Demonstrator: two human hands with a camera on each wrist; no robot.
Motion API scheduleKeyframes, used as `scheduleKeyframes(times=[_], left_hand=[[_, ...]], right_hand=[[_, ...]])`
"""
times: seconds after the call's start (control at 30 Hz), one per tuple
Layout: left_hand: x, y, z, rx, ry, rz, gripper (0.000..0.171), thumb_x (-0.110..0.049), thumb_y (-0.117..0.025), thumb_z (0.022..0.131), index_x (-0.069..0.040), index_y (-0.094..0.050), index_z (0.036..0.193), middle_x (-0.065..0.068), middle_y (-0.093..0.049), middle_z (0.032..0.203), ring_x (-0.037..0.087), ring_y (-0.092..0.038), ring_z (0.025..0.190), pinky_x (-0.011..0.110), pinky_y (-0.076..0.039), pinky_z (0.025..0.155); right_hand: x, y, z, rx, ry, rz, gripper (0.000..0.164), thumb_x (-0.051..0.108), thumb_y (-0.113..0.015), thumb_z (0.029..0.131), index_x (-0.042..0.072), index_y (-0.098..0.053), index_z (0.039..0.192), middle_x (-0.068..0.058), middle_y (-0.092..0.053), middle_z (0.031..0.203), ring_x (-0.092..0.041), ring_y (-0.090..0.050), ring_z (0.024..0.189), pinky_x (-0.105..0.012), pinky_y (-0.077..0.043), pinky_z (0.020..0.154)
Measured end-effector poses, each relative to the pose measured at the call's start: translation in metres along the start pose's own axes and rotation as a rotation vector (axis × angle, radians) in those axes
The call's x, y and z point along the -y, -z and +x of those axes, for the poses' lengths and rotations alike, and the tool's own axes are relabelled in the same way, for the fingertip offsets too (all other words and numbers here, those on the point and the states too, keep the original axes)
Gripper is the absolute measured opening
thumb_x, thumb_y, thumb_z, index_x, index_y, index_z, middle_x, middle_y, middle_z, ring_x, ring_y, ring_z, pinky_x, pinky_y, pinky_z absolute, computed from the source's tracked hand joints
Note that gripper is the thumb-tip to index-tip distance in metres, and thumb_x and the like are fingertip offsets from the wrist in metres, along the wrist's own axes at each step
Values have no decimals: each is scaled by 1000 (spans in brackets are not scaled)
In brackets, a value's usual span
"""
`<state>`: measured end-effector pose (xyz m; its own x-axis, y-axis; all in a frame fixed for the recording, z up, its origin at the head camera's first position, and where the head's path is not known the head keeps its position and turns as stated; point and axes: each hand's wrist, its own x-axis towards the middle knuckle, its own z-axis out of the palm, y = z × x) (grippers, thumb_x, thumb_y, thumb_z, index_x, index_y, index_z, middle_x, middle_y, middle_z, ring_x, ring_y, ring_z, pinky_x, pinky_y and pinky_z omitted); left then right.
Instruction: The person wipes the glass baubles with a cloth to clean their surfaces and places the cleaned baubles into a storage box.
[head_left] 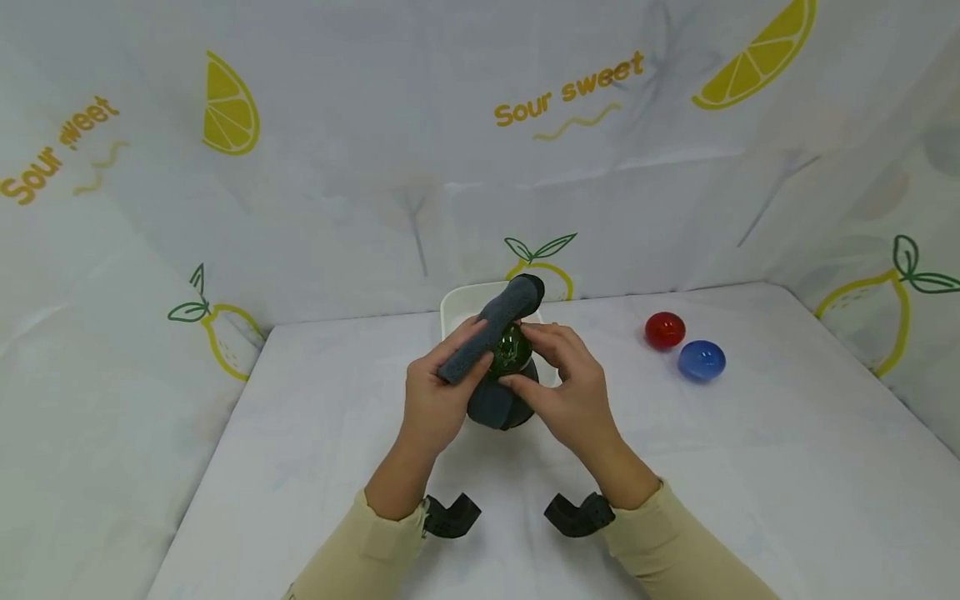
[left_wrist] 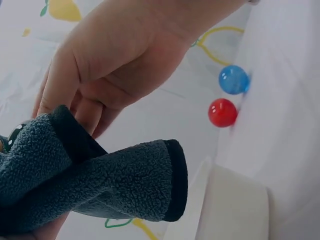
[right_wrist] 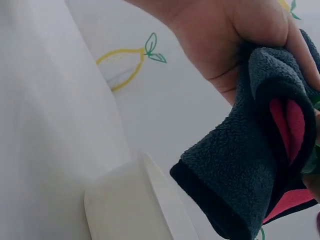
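Observation:
A folded dark grey-blue cloth [head_left: 489, 329] with black edging is gripped in my left hand [head_left: 438, 392], above the table. Its pink side shows in the right wrist view, inside the folds of the cloth [right_wrist: 225, 160]. Against the cloth sits a shiny dark green ball [head_left: 513, 350]. Thumb and fingers of my right hand [head_left: 573, 387] pinch this ball from the right, while the left thumb lies at its left side. In the left wrist view the cloth [left_wrist: 120, 180] covers most of the ball, so only a sliver shows.
Behind the hands stands a white plastic container [head_left: 461, 307], partly hidden; what it holds cannot be seen. To the right a red ball [head_left: 664, 331] and a blue ball [head_left: 702, 361] lie on the white-covered table [head_left: 337, 400]. A lemon-printed curtain [head_left: 360, 167] hangs at the back.

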<state>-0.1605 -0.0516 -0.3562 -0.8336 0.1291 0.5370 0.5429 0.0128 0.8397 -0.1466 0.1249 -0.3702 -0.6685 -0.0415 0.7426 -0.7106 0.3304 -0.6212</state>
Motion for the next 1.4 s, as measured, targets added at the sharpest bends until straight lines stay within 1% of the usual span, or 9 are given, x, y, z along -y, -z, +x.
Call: scheduleKeyframes(times=[0.1, 0.23, 0.37, 0.5, 0.63, 0.73, 0.8, 1.03, 1.4], left_hand=[[0, -1, -1, 4, -7, 6, 37, -9, -71, 90, -9, -67, 128, 7, -59, 139, 19, -53, 131, 34, -47, 104], [-2, 0, -1, 5, -17, 18, 39, -8, -72, 90, -8, -66, 128, 8, -58, 140, 20, -52, 132, 35, -46, 104], [-3, 1, -1, 8, -15, -16, 39, -5, -71, 90, -5, -66, 128, 10, -58, 140, 20, -51, 133, 35, -47, 104], [-4, 1, 0, 21, -15, -51, 39, -2, -69, 90, -2, -64, 129, 11, -57, 140, 20, -50, 134, 35, -45, 106], [-4, 0, 0, 35, -25, -72, 39, 0, -69, 90, -1, -64, 129, 10, -57, 140, 20, -51, 134, 36, -44, 107], [-4, -1, 0, 47, -31, -83, 39, 0, -68, 90, 0, -63, 129, 9, -56, 142, 20, -50, 135, 36, -45, 107], [-4, -2, 0, 50, -39, -73, 39, -1, -68, 91, -1, -63, 130, 8, -56, 142, 20, -49, 135, 37, -44, 107], [-1, -6, -1, 42, -41, 15, 41, -5, -69, 90, -7, -64, 131, 5, -54, 144, 18, -48, 137, 37, -42, 110], [1, -12, -6, 27, -16, 33, 41, -8, -68, 92, -12, -64, 132, 5, -51, 147, 15, -47, 136, 35, -42, 109]], right_hand=[[-1, 1, 0, 12, -86, 93, 63, -7, -83, 72, 0, -61, 130, -14, -64, 125, -19, -62, 118, -28, -47, 103], [-2, 3, 0, 40, -172, 118, 59, -5, -80, 77, 1, -60, 132, -14, -65, 128, -12, -60, 121, -25, -43, 107], [-3, 6, 2, 87, -234, 130, 52, 0, -74, 85, 1, -59, 134, -15, -65, 128, -17, -59, 122, -24, -41, 109], [-2, 9, 3, 134, -309, 179, 46, 7, -69, 92, 0, -58, 135, -15, -61, 135, -21, -56, 127, -25, -45, 104], [-3, 12, 5, 141, -340, 229, 44, 6, -69, 91, -1, -59, 133, -16, -61, 134, -17, -59, 119, -22, -49, 98], [-4, 11, 4, 109, -321, 234, 46, 1, -73, 86, -3, -60, 130, -17, -63, 129, -13, -61, 112, -21, -49, 99], [-4, 10, 4, 82, -303, 230, 48, -2, -76, 82, -3, -61, 128, -18, -64, 128, -11, -61, 114, -22, -47, 102], [1, 3, 1, -19, -211, 144, 57, -3, -84, 72, 0, -64, 126, -13, -64, 115, -12, -65, 110, -25, -50, 100], [-2, -3, -2, -105, 44, -224, 61, 8, -93, 64, 0, -65, 117, -12, -62, 105, -23, -59, 101, -18, -47, 96]])
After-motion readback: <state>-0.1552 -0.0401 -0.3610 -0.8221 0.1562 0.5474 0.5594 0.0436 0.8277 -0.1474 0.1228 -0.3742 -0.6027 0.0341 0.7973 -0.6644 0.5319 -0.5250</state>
